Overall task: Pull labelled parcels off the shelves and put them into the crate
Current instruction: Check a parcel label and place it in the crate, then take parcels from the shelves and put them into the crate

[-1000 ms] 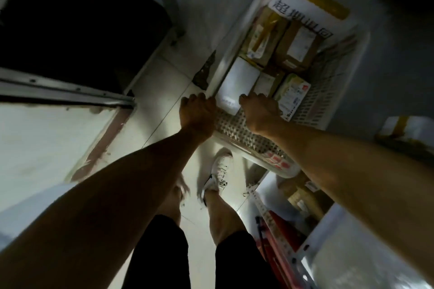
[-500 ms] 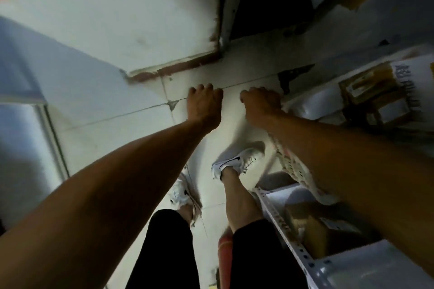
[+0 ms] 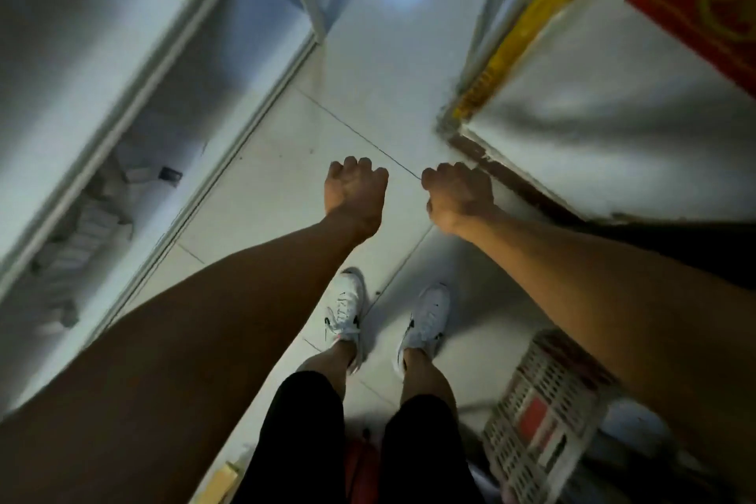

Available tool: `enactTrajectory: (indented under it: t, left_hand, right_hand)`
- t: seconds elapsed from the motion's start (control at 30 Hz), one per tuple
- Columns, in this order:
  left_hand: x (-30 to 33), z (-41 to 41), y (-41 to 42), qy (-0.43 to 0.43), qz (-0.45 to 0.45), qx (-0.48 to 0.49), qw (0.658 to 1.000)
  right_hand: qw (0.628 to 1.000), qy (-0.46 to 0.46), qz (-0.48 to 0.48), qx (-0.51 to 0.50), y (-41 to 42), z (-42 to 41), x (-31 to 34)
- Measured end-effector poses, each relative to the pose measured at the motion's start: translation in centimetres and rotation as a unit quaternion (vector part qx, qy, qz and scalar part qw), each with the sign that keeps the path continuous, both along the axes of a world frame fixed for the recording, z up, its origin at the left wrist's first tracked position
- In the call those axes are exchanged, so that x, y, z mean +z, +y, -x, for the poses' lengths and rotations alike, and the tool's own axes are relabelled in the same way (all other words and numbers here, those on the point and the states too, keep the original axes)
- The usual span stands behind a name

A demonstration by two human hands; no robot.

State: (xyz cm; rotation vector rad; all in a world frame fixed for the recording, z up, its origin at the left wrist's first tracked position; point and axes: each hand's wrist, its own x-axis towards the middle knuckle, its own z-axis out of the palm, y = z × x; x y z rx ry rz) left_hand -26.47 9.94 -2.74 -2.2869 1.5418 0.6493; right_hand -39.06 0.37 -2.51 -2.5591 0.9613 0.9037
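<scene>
White plastic crate (image 3: 544,413): it is now sitting at the lower right of the frame, half hidden under the right forearm; a second ago it was filling the upper right with both hands on its near rim.
Change: the view is swinging away from the crate, so pale floor tiles (image 3: 286,184) and a wall corner with a yellow strip (image 3: 523,25) are taking the middle and upper right of the frame.
Meaning for the task: judging by the turn, one drop-off is looking finished and the person is heading back for another pick.
Left hand (image 3: 355,188): it is hanging over the floor at centre frame, fingers curled under into a loose fist, gripping nothing and touching nothing.
Right hand (image 3: 460,192): it is hovering just beside the left, near the wall corner, also curled and carrying nothing.
Shelves (image 3: 135,102): they are running along the left side of the frame; pale blurred shapes are lying on them, too smeared to tell whether they are parcels or whether they bear labels.
Parcels: none is showing clearly now; the crate's inside is hidden.
Feet: white shoes (image 3: 345,309) are standing on the tiles below the hands.
</scene>
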Motion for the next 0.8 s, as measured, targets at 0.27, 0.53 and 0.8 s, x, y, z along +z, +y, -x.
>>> enactTrajectory:
  t: [0.27,0.53,0.8]
  left_hand:
    - [1.7,-13.8,8.8,-0.072,0.048,0.198,0.976]
    - [2.8,-19.9,21.8,-0.093,0.058,0.390,0.914]
    - [3.7,-23.8,33.3,-0.068,0.173,0.587,0.788]
  right_hand:
    - [0.975,-0.066,0.050,0.208,3.7,-17.6,1.3]
    - [0.925,-0.071,0.059,0.369,14.8,-30.5,3.5]
    - [0.913,-0.139,-0.021,0.383,26.4,-37.9,3.4]
